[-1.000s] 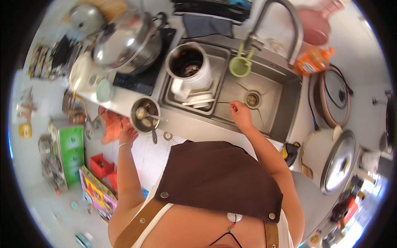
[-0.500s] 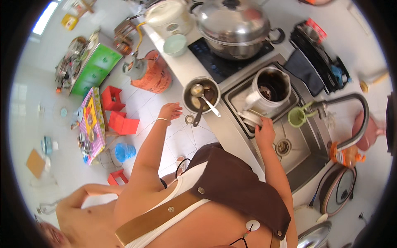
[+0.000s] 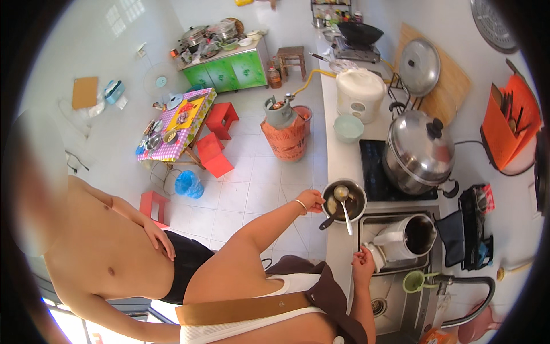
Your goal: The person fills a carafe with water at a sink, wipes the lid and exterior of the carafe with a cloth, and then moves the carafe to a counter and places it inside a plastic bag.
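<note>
The metal bowl (image 3: 357,202) seems slick, best held by its rim, where the left hand (image 3: 311,201) is; whether it or the right hand (image 3: 362,261) grips is unclear.

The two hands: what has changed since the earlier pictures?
The left hand, apart from the metal pot a moment ago, is now at its rim. The right hand went left, from above the sink basin to the white object. The ladle stayed inside.

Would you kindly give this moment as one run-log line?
left hand: at rim of steel pot; right hand: at white item, grip unclear; ladle: in pot; white pitcher: in tray
</note>
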The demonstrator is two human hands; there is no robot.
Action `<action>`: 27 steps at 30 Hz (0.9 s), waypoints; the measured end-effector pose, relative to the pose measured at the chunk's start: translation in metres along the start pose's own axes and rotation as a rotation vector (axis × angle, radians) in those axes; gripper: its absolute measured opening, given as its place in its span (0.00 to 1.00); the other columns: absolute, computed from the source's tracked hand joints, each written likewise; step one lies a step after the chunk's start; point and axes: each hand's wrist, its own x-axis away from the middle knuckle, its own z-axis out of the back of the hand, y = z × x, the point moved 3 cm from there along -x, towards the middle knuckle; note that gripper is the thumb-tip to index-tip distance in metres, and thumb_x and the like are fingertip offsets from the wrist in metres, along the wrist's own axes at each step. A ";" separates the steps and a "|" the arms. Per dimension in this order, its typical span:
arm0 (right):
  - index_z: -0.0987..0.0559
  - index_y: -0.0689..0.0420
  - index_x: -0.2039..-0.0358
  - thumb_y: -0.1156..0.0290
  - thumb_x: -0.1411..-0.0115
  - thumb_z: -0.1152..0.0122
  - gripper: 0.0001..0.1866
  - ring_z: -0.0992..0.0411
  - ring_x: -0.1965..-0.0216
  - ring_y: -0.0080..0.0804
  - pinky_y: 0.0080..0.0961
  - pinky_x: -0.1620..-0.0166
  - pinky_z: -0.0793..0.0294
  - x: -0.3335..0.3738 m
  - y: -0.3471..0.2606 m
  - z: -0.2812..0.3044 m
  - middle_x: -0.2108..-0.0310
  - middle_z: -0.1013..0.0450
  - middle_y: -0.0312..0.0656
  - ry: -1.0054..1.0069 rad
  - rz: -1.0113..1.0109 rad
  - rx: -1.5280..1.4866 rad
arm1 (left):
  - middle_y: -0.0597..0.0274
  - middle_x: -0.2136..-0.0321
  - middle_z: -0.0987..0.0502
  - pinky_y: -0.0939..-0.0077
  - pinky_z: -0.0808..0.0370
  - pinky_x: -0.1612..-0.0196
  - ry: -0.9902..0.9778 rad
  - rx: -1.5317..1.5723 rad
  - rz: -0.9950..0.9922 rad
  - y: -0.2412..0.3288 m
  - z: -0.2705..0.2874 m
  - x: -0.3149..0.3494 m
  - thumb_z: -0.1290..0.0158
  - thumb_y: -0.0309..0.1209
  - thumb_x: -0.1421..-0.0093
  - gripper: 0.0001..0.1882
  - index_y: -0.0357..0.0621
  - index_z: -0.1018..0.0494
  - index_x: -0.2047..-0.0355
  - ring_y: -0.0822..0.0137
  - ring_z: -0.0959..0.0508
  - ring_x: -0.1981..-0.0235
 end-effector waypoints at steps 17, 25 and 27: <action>0.34 0.62 0.50 0.81 0.47 0.44 0.22 0.35 0.78 0.18 0.13 0.76 0.36 0.013 -0.024 -0.044 0.71 0.31 0.37 0.018 -0.013 -0.184 | 0.61 0.81 0.25 0.76 0.26 0.79 -0.036 -0.048 -0.076 -0.025 -0.023 0.083 0.45 0.26 0.47 0.05 0.44 0.31 0.75 0.69 0.22 0.81; 0.30 0.61 0.54 0.78 0.43 0.49 0.15 0.38 0.79 0.17 0.13 0.77 0.39 0.038 -0.067 -0.026 0.76 0.32 0.35 0.238 0.012 -0.239 | 0.60 0.81 0.24 0.75 0.25 0.80 -0.131 -0.179 -0.078 -0.050 -0.046 0.085 0.46 0.26 0.46 0.04 0.43 0.31 0.74 0.68 0.21 0.80; 0.30 0.60 0.54 0.73 0.40 0.51 0.13 0.40 0.82 0.17 0.12 0.79 0.42 0.041 -0.058 -0.016 0.79 0.33 0.34 0.277 0.004 -0.287 | 0.60 0.81 0.24 0.74 0.25 0.81 -0.154 -0.225 -0.088 -0.051 -0.059 0.092 0.46 0.25 0.47 0.04 0.42 0.31 0.75 0.68 0.21 0.81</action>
